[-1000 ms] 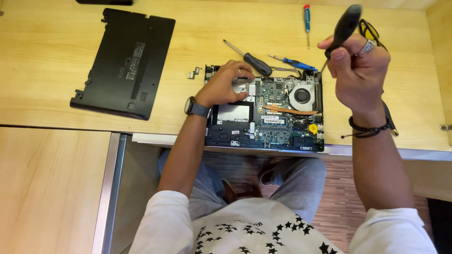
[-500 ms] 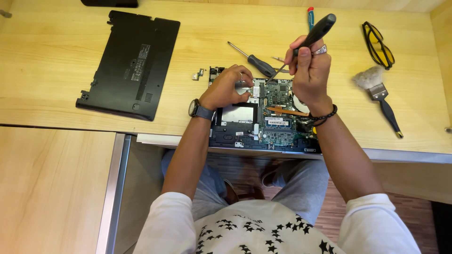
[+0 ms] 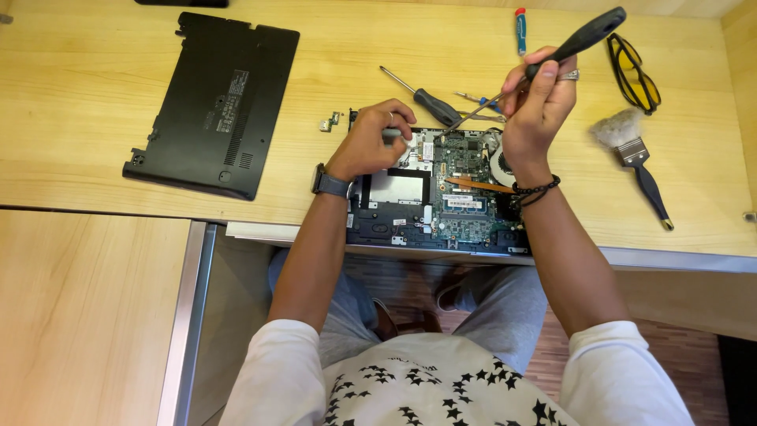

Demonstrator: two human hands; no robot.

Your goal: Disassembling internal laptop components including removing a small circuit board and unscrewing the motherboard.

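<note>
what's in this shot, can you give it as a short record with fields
surface: light wooden desk
work piece: opened laptop base, green circuit board and fan exposed
left hand: resting on the laptop's upper left part, fingers curled
right hand: gripping a black-handled screwdriver, tip slanting down toward the board
removed part: black bottom cover, lying to the left
nearby tools: second screwdriver, brush, yellow glasses

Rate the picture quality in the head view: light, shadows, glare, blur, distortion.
Head view: even, soft light with short shadows beside the black bottom cover and the brush; no strong glare on the wooden desk; the circuit board reads sharp, and the right hand with its screwdriver shows little blur; the desk's front edge bows slightly, a wide-lens effect.
</note>
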